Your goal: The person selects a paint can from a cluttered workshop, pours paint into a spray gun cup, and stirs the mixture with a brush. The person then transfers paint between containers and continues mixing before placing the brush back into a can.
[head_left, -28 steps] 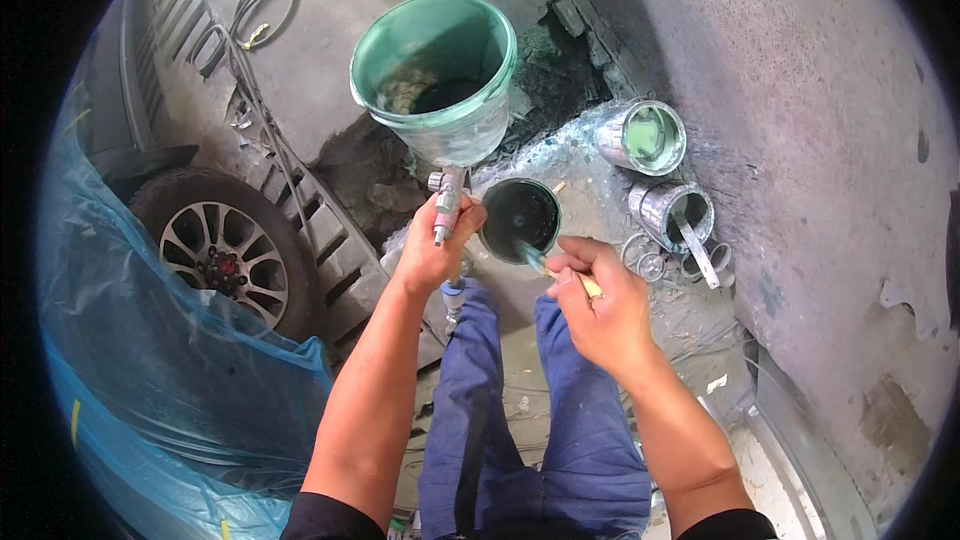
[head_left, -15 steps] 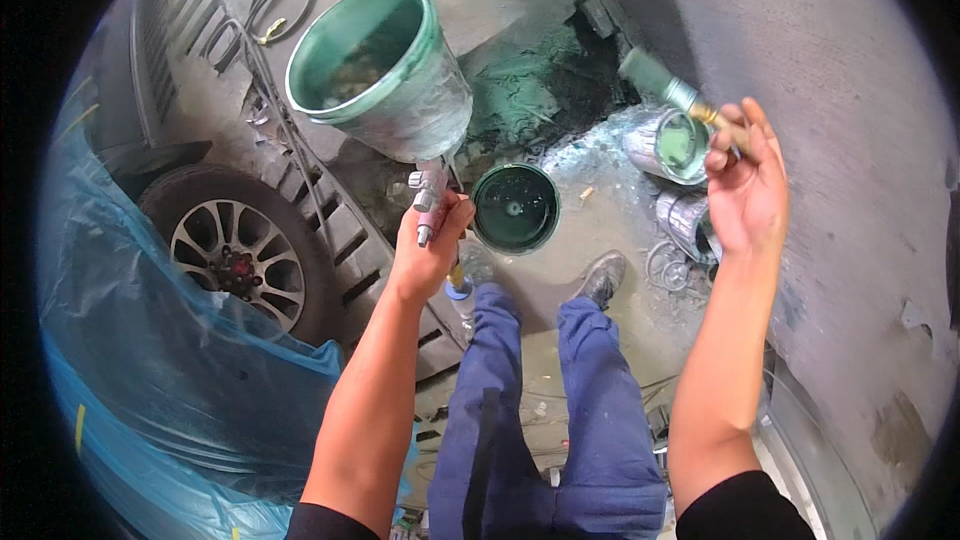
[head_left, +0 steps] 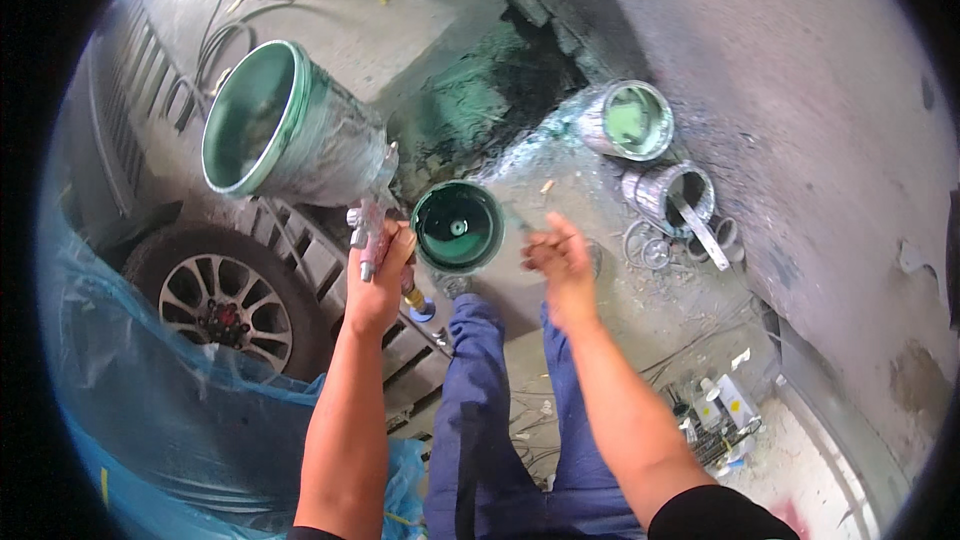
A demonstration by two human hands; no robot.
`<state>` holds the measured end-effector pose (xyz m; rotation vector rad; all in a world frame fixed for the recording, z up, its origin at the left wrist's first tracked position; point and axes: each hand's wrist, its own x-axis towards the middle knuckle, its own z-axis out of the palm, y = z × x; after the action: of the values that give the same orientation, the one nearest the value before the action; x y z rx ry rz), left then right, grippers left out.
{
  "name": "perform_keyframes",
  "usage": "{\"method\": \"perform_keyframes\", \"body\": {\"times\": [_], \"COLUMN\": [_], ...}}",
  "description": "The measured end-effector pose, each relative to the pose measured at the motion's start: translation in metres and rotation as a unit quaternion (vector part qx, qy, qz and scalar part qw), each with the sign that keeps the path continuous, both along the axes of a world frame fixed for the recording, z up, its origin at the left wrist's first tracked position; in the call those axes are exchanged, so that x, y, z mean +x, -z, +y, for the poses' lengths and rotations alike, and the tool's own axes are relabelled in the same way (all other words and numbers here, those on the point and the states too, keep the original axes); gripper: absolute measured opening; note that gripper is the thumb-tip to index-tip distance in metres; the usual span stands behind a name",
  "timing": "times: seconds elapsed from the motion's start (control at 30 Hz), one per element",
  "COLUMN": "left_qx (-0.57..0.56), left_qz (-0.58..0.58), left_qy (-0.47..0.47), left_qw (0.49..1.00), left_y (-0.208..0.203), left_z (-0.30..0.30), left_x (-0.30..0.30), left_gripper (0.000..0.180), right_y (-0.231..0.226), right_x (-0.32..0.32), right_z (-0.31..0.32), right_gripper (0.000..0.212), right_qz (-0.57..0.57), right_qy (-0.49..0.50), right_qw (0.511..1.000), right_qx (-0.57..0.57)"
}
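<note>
My left hand [head_left: 378,280] is closed around the grip of the spray gun [head_left: 368,240], with all fingers wrapped on it, so the hold looks firm. Directly above these fingers, and joined to the gun, stands the big green-stained paint cup [head_left: 285,125]. It leans to the left, with its open mouth turned up and away from me. The inside is smeared with green, but I cannot tell whether any liquid is in it.

My right hand [head_left: 558,258] is blurred. The fingers seem loosely half open, and a thin stick-like thing may lie between them, but I cannot say for sure that it holds anything.

Between the two hands, just left of the right fingertips, the round dark green lid [head_left: 458,226] lies on the ground with its hollow side up. It touches neither hand. Beyond the right fingers, well apart, there is an open can with pale green paint [head_left: 630,120], and next to it a second tin with a flat stirring stick [head_left: 700,230] in it.

As I judge it, the work is somewhere in the middle. The cup is already open and its lid is off, and the paint cans are open too. Filling or cleaning the cup and putting the lid back are, it seems, not yet done.
</note>
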<state>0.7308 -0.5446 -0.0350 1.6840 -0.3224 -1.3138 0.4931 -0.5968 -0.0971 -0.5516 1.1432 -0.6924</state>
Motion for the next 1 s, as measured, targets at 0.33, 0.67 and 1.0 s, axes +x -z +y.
{"method": "perform_keyframes", "body": {"times": [0.33, 0.67, 1.0], "left_qx": [-0.006, -0.020, 0.017], "left_qz": [-0.018, -0.029, -0.065], "left_qy": [0.100, 0.172, 0.132], "left_qw": [0.995, 0.984, 0.989], "left_y": [0.006, 0.013, 0.018], "left_z": [-0.030, -0.038, -0.024], "left_x": [-0.091, -0.142, -0.117], "left_gripper": [0.009, 0.012, 0.011], "right_y": [-0.050, -0.012, 0.032], "right_x": [-0.039, -0.165, -0.242], "right_z": [0.022, -0.015, -0.135], "right_gripper": [0.050, 0.040, 0.050], "right_qz": [-0.139, -0.031, 0.205], "right_qy": [0.209, 0.295, 0.178], "right_qw": [0.962, 0.954, 0.962], "right_qx": [0.105, 0.054, 0.034]}}
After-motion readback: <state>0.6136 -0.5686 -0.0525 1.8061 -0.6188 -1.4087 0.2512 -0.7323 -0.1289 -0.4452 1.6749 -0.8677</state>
